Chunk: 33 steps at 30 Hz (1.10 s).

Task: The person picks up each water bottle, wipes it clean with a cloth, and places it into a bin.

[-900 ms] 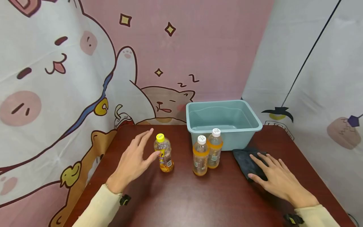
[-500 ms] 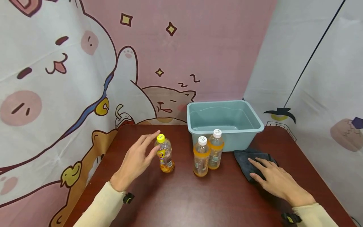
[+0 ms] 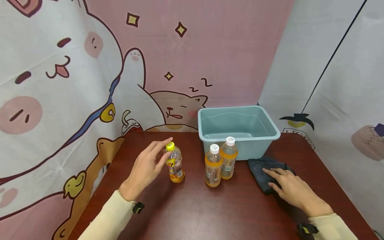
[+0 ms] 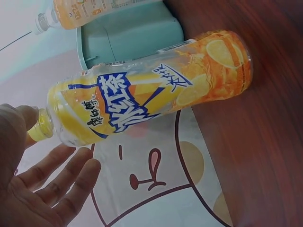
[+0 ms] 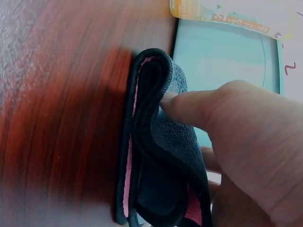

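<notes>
A yellow-capped bottle (image 3: 175, 166) of orange drink stands on the dark red table (image 3: 210, 213). My left hand (image 3: 159, 154) is open around it, with the index finger by the cap and the thumb against its side. In the left wrist view the bottle (image 4: 147, 99) fills the frame, with the spread left hand (image 4: 47, 175) beside its neck. My right hand (image 3: 282, 182) rests flat on a folded dark cloth (image 3: 260, 166) at the right. The right wrist view shows my right hand (image 5: 236, 142) with its thumb pressing on the cloth (image 5: 156, 161), which has a pink inner layer.
Two white-capped bottles (image 3: 213, 165) (image 3: 229, 159) of orange drink stand side by side in front of a pale blue tub (image 3: 253, 146) at the table's back. Cartoon-printed curtains close in the back and both sides.
My left hand has moved closer to the yellow-capped bottle, with its fingers now at the cap and side. My right hand has slid back toward me on the cloth.
</notes>
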Each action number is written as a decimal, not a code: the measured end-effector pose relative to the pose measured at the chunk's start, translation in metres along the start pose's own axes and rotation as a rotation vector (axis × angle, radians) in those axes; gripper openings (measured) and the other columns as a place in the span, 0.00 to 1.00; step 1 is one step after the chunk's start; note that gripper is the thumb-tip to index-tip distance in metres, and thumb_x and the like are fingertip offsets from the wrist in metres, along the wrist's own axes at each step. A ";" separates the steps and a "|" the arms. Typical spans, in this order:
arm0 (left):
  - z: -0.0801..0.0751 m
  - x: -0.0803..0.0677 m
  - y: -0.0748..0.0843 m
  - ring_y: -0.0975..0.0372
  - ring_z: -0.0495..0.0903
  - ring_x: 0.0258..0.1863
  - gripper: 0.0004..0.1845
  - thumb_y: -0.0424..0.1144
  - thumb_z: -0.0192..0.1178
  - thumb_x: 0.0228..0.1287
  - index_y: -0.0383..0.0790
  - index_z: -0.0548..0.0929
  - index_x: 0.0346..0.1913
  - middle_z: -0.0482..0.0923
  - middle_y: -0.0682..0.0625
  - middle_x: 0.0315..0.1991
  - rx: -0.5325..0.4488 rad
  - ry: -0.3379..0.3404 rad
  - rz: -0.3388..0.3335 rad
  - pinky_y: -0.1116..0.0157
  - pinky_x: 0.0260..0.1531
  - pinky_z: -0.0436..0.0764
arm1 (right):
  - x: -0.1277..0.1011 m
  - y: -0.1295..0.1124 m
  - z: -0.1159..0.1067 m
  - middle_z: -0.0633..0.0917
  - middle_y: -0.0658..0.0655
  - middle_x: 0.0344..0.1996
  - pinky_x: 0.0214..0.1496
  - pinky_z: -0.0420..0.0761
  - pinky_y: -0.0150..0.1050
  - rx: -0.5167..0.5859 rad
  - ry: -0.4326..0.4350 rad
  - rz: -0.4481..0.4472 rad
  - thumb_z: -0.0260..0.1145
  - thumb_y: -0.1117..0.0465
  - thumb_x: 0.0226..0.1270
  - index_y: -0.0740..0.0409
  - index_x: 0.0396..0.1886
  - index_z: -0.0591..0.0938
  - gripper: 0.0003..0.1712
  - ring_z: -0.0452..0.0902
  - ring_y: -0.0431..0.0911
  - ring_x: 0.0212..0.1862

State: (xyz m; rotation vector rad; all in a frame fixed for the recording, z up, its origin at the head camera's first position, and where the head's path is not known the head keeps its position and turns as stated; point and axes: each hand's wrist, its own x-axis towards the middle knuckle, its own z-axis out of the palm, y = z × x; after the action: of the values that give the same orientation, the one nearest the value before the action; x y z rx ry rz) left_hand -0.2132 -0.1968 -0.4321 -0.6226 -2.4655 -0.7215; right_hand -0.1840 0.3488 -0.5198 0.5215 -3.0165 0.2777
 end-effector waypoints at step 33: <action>0.000 0.010 0.000 0.61 0.82 0.40 0.28 0.37 0.82 0.75 0.53 0.89 0.74 0.90 0.54 0.49 -0.020 -0.008 0.025 0.69 0.33 0.79 | 0.008 0.005 0.005 0.91 0.68 0.65 0.62 0.90 0.74 0.070 0.036 0.017 0.86 0.58 0.73 0.56 0.69 0.93 0.27 0.88 0.72 0.64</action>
State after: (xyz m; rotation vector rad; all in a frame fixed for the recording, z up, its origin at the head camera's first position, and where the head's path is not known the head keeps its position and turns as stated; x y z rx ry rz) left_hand -0.2208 -0.1945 -0.4263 -0.6637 -2.4567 -0.7356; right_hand -0.1933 0.3502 -0.5243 0.4914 -2.9866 0.3914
